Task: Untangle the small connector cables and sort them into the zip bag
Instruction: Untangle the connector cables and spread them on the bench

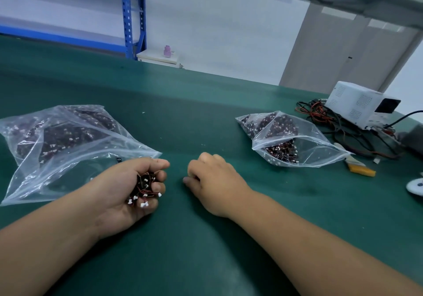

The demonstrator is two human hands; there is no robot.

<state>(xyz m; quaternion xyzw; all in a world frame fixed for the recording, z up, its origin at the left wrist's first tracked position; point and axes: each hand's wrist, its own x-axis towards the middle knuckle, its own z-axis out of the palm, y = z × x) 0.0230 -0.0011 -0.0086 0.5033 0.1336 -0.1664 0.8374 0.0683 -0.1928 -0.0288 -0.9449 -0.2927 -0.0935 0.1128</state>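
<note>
A tangled bundle of connector cables (144,189) is clasped in the curled fingers of the left hand (121,190), beside the left zip bag (45,179). The right zip bag (320,154) lies well apart. The right hand (212,181) is rested on the green mat (206,250), fingers curled under; whether anything is pinched cannot be told.

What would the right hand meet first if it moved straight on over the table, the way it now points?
Most likely the left hand, which holds a bunch of small cables. The right hand points left across a short gap of bare table; depth is hard to judge.
</note>
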